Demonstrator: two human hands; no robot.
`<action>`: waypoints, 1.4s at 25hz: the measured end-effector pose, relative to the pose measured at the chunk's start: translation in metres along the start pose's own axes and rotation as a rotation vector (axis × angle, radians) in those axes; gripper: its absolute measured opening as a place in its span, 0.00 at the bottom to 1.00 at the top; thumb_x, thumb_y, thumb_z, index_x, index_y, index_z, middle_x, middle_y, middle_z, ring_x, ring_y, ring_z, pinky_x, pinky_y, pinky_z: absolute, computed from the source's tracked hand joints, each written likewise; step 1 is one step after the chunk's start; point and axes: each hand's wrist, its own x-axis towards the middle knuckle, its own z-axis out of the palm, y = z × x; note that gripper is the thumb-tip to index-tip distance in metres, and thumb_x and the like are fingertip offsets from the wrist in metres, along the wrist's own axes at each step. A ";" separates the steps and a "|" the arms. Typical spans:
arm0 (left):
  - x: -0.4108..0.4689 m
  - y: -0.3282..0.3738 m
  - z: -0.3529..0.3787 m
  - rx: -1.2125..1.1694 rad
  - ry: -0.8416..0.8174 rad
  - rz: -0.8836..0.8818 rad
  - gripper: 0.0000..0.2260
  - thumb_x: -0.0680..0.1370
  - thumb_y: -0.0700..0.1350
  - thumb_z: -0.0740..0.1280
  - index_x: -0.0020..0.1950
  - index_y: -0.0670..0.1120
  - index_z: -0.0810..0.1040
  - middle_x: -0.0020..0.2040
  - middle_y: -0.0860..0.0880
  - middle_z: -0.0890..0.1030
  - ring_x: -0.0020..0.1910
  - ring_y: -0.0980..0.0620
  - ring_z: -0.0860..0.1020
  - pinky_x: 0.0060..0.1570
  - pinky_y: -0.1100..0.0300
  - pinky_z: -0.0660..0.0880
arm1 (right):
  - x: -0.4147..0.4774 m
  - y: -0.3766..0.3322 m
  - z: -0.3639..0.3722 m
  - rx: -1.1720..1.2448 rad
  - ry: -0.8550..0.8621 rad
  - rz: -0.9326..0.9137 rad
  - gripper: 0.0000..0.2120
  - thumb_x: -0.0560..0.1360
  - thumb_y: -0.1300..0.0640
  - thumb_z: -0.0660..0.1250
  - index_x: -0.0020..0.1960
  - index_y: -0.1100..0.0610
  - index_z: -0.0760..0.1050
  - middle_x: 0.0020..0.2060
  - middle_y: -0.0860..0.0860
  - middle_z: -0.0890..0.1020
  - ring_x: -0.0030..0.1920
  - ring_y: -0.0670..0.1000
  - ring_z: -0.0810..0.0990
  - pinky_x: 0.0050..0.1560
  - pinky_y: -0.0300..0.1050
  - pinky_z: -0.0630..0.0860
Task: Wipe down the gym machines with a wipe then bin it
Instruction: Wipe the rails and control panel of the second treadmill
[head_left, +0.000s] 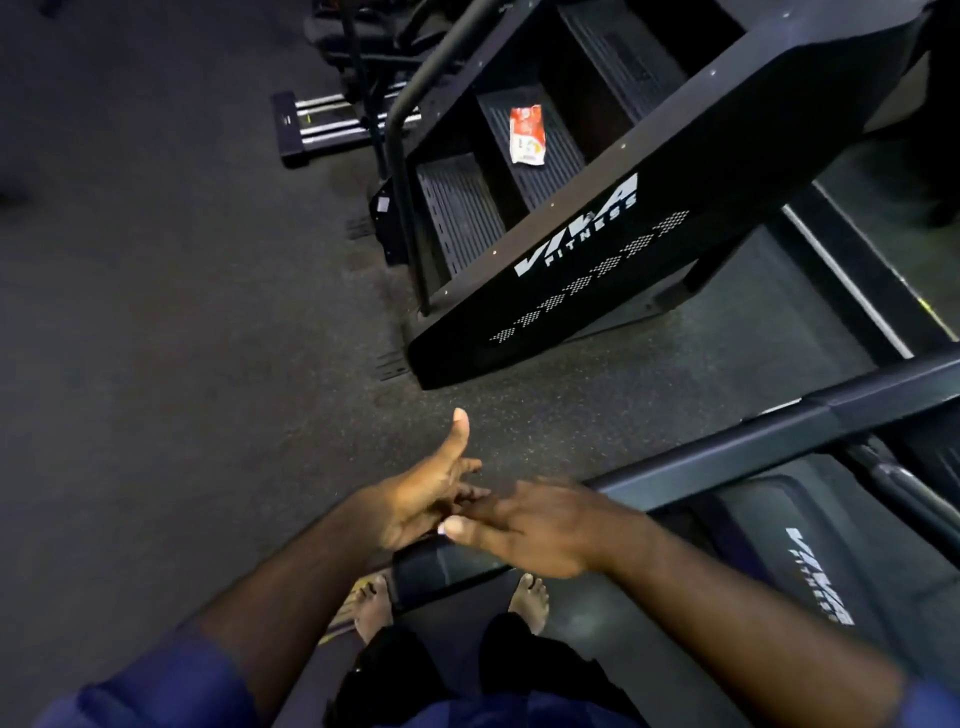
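Observation:
A red and white wipes packet (527, 134) lies on a middle step of the black stair-climber machine (587, 244) at the upper centre. My left hand (426, 493) is open, thumb up and palm turned toward my right hand. My right hand (535, 530) is open too, and its fingertips touch the left palm. Both hands hover above the end of a second machine's dark frame rail (727, 457). No wipe shows in either hand.
Dark rubber floor (182, 338) spreads to the left. A weight rack end with chrome bars (322, 124) sits at the upper left. A machine base with white lettering (815, 577) lies at the lower right. My bare feet (374, 608) stand below the hands.

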 end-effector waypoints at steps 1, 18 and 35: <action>0.004 0.005 0.007 0.062 -0.014 -0.006 0.54 0.70 0.83 0.45 0.84 0.47 0.59 0.77 0.42 0.73 0.74 0.48 0.73 0.78 0.49 0.64 | -0.010 0.018 -0.008 -0.017 -0.003 0.027 0.44 0.74 0.21 0.33 0.75 0.42 0.69 0.63 0.52 0.82 0.70 0.55 0.75 0.72 0.60 0.68; 0.069 0.087 0.118 0.428 -0.177 -0.006 0.52 0.72 0.82 0.38 0.83 0.50 0.65 0.82 0.48 0.67 0.82 0.50 0.61 0.80 0.48 0.51 | -0.053 0.169 -0.061 -0.156 -0.060 0.260 0.54 0.68 0.19 0.26 0.77 0.43 0.70 0.77 0.50 0.71 0.83 0.53 0.54 0.82 0.58 0.45; 0.108 0.122 0.199 0.832 -0.180 0.119 0.39 0.67 0.63 0.82 0.73 0.54 0.72 0.63 0.53 0.83 0.61 0.52 0.82 0.64 0.49 0.78 | -0.121 0.250 -0.073 -0.161 0.280 0.457 0.33 0.85 0.37 0.39 0.73 0.50 0.74 0.69 0.52 0.79 0.77 0.49 0.67 0.82 0.57 0.37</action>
